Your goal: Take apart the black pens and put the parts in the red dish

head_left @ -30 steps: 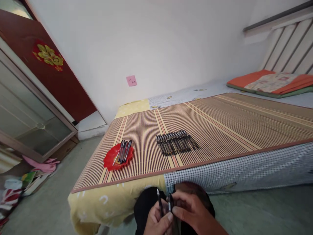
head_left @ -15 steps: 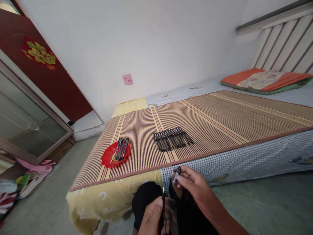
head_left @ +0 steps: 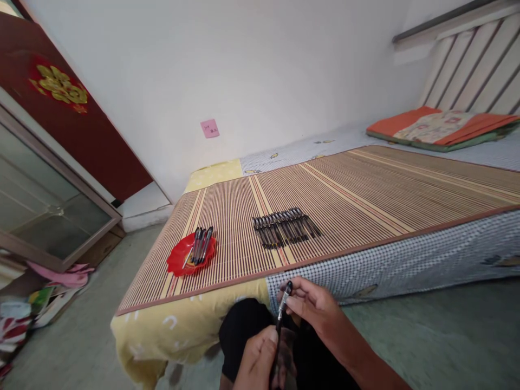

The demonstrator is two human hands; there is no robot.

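My left hand (head_left: 257,362) grips the lower barrel of a black pen (head_left: 279,320) at the bottom centre, over my dark-trousered knees. My right hand (head_left: 312,306) pinches the pen's upper end, where the cap with its silver band sits. On the bed's striped bamboo mat (head_left: 365,200) a row of several black pens (head_left: 285,227) lies side by side. To their left, a red plate (head_left: 181,262) holds a few more pens (head_left: 200,245).
The bed has a yellow sheet (head_left: 190,330) and a checked sheet (head_left: 406,260) hanging over its near edge. An orange folded cushion (head_left: 442,127) lies at the far right. A glass cabinet door (head_left: 44,206) and piled clothes (head_left: 44,292) stand at the left.
My hands first held pen and cap together, then my right hand lifted the cap away. Now the cap end is back in line on the pen tip. The view shifted slightly.
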